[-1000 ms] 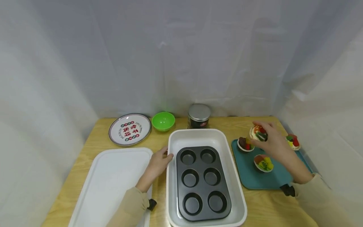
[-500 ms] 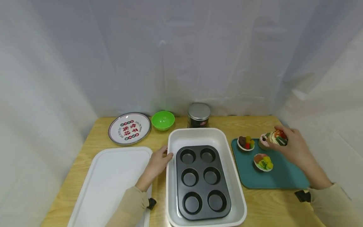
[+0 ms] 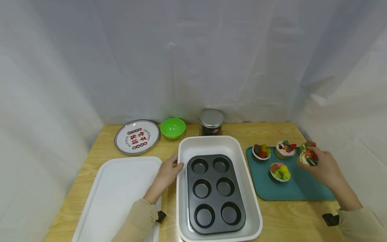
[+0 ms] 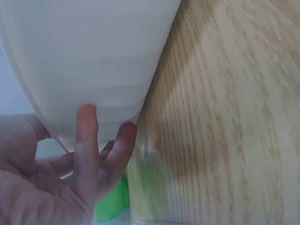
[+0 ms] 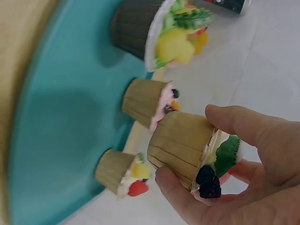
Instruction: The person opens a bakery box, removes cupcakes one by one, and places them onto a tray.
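My left hand (image 3: pixel 165 173) grips the left rim of a deep white tub (image 3: pixel 180 208), thumb over the edge. In the left wrist view its fingers (image 4: pixel 86 140) lie against the outer wall. A dark muffin pan (image 3: pixel 214 193) lies inside the tub. At the right, my right hand (image 3: pixel 325 168) holds a cupcake (image 5: pixel 178 147) above a teal tray (image 3: pixel 294 190), its wrapper and fruit topping plain in the right wrist view. Behind it, a cupcake with a red strawberry (image 5: pixel 115 171) is partly hidden in the head view. A pink-topped cupcake (image 3: pixel 285 150) stands beside it.
Two more fruit-topped cupcakes, one dark (image 3: pixel 261 152) and one with yellow pieces (image 3: pixel 280 172), stand on the tray's left. A white board-like tray (image 3: pixel 121 195) lies at the left. Behind are a printed plate (image 3: pixel 137 137), a green bowl (image 3: pixel 173 128) and a lidded can (image 3: pixel 211 122).
My right hand has carried the cupcake rightward and lower over the teal tray, uncovering the pink-topped cupcake. The left hand has stayed on the tub's rim.
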The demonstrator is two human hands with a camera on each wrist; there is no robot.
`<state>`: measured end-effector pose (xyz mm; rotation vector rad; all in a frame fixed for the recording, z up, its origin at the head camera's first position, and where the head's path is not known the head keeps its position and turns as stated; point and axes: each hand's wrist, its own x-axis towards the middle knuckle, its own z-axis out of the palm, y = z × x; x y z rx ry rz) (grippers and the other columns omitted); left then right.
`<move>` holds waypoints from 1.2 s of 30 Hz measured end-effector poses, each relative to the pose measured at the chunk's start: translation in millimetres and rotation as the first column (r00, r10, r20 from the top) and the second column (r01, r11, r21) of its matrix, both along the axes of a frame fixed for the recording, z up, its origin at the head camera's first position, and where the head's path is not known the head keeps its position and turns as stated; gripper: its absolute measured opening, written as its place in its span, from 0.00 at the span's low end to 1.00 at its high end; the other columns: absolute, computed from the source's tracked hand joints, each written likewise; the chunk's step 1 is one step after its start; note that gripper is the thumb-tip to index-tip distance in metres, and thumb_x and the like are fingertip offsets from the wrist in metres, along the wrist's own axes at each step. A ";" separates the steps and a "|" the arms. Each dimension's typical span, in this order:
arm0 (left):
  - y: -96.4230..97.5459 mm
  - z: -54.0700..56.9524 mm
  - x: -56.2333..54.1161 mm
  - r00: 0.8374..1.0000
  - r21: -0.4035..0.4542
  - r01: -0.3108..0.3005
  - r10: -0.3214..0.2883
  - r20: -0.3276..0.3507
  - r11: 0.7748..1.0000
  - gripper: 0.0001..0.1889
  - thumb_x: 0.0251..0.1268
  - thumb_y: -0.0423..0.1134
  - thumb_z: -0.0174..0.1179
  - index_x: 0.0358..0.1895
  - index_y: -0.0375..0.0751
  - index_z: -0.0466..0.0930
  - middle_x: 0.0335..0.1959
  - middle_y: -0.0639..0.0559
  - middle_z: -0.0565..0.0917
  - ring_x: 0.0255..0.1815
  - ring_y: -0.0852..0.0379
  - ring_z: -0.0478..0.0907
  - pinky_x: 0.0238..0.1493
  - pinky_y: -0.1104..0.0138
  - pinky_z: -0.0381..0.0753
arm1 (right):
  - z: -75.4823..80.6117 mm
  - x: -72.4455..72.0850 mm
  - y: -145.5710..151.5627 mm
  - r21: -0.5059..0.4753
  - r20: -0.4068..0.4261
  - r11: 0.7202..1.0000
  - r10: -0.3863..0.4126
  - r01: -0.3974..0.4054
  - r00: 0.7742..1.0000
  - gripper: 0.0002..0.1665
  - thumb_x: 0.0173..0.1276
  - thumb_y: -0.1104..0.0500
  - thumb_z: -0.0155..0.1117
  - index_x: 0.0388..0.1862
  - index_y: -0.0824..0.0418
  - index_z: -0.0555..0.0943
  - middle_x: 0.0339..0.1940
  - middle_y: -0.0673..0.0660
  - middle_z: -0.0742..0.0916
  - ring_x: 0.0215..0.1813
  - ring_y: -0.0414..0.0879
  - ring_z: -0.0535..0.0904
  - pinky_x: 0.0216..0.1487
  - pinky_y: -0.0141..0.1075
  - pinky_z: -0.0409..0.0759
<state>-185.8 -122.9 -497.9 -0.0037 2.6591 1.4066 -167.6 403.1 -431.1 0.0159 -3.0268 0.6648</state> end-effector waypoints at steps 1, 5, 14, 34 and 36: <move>-0.1 0.3 0.3 1.000 -0.002 -0.001 0.001 0.002 1.000 0.29 0.78 0.43 0.56 0.78 0.41 0.70 0.60 0.34 0.85 0.52 0.45 0.86 0.52 0.55 0.89 | -1.2 0.8 1.9 0.004 0.022 1.000 -0.005 0.005 1.000 0.46 0.75 0.49 0.69 0.75 0.79 0.63 0.62 0.92 0.70 0.58 0.85 0.68 0.52 0.76 0.74; -0.4 1.6 0.5 1.000 -0.013 -0.003 0.003 0.000 1.000 0.28 0.78 0.43 0.56 0.78 0.41 0.71 0.59 0.34 0.85 0.51 0.44 0.86 0.52 0.54 0.89 | -7.1 2.0 8.5 0.003 0.068 1.000 -0.011 0.011 0.998 0.47 0.75 0.50 0.69 0.75 0.81 0.61 0.62 0.92 0.70 0.59 0.84 0.68 0.53 0.76 0.74; -0.9 2.4 0.2 1.000 -0.018 -0.001 0.001 -0.010 1.000 0.27 0.78 0.43 0.56 0.77 0.41 0.72 0.60 0.33 0.85 0.55 0.42 0.84 0.56 0.51 0.88 | -25.2 -2.6 19.9 -0.010 0.092 1.000 -0.011 0.012 0.996 0.44 0.70 0.57 0.72 0.73 0.81 0.62 0.61 0.91 0.71 0.59 0.83 0.69 0.54 0.74 0.74; -0.1 4.2 1.1 1.000 -0.022 -0.005 0.004 -0.022 1.000 0.28 0.78 0.42 0.56 0.76 0.37 0.72 0.59 0.32 0.85 0.55 0.41 0.86 0.58 0.49 0.87 | -42.6 -9.3 20.3 0.015 0.163 1.000 -0.022 0.020 0.986 0.47 0.71 0.53 0.71 0.75 0.80 0.61 0.63 0.92 0.70 0.61 0.84 0.66 0.57 0.74 0.73; -0.1 4.4 1.6 1.000 -0.020 -0.004 0.004 -0.018 1.000 0.28 0.78 0.42 0.56 0.76 0.36 0.71 0.60 0.31 0.85 0.55 0.41 0.86 0.58 0.50 0.88 | -43.3 -10.5 20.3 0.017 0.164 1.000 -0.022 0.019 0.986 0.47 0.71 0.53 0.71 0.75 0.80 0.61 0.63 0.92 0.70 0.61 0.84 0.66 0.57 0.74 0.73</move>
